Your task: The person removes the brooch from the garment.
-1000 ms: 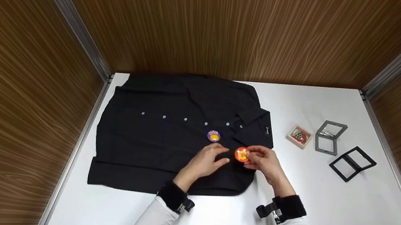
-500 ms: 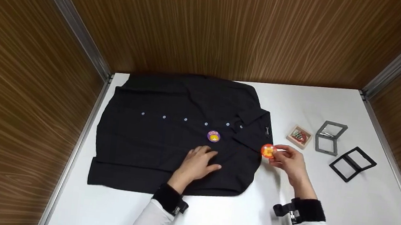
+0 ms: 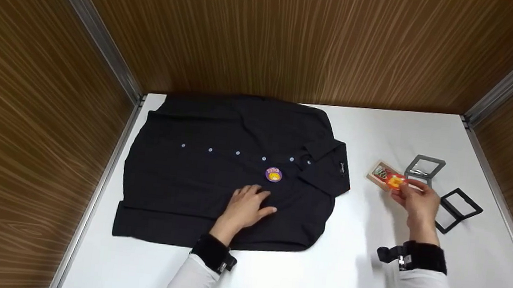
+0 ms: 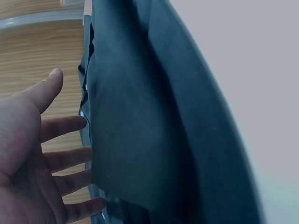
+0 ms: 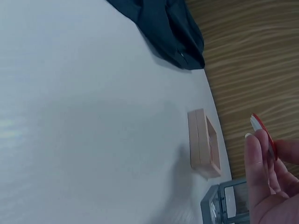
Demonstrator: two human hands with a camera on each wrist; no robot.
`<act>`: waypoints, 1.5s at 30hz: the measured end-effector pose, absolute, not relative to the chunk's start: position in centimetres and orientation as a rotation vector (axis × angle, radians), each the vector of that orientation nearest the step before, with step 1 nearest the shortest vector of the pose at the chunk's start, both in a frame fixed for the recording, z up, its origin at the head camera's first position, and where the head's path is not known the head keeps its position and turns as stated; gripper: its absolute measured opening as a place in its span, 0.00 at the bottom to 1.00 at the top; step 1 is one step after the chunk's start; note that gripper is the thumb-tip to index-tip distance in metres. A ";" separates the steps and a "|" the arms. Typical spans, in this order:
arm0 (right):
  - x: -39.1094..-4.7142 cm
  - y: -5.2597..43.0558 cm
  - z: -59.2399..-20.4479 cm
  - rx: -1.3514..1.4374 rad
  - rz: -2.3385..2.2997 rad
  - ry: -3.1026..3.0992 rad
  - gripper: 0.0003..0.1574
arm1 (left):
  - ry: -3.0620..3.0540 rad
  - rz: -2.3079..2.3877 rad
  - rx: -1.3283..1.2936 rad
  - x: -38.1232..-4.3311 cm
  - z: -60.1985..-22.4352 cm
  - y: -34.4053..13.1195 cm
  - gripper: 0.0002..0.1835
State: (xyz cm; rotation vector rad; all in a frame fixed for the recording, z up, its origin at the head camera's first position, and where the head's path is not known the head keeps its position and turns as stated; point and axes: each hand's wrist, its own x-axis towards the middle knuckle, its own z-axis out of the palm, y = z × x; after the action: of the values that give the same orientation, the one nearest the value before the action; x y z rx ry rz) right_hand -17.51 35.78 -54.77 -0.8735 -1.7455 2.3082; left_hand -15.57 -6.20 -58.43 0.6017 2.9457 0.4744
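A dark button-up shirt [image 3: 214,187] lies spread on the white table, its collar toward the right. A round purple badge [image 3: 274,174] with a yellow figure sits on its front. My left hand [image 3: 244,207] rests on the shirt below that badge, fingers spread and holding nothing. Between thumb and fingers, my right hand [image 3: 417,201] pinches a round red-orange badge [image 3: 395,181]. In the head view this badge overlaps the small wooden box [image 3: 377,174]; the right wrist view shows it edge-on, raised apart from the box [image 5: 204,144].
Behind the right hand stand a grey hinged frame [image 3: 427,166] and a black hinged frame [image 3: 462,204], both unfolded. Wood-grain panels [image 3: 268,35] enclose the white table [image 3: 318,284] at the back and sides.
My right hand has carried the red-orange badge from above the shirt rightward to the wooden box. My left hand has drawn back slightly to the left and settled on the shirt.
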 end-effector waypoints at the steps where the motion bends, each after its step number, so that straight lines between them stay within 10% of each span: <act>1: -17.7 36.2 -54.6 -0.924 2.306 -1.681 0.14 | 2.945 0.474 0.598 -15.6 -58.5 -6.3 0.31; 26: -20.2 40.6 -57.6 -1.165 1.796 -1.933 0.06 | 2.903 0.520 0.556 -16.0 -58.7 -6.7 0.30; 45: -19.8 40.5 -56.8 -1.178 1.652 -2.309 0.32 | 2.902 0.523 0.548 -15.7 -58.5 -6.8 0.30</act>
State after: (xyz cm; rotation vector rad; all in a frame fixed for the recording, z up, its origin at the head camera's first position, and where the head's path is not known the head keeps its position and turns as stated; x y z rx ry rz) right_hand -19.82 40.46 -56.79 -1.1777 -2.3093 1.6517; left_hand -15.67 -6.78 -58.51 0.5482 2.9015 0.5229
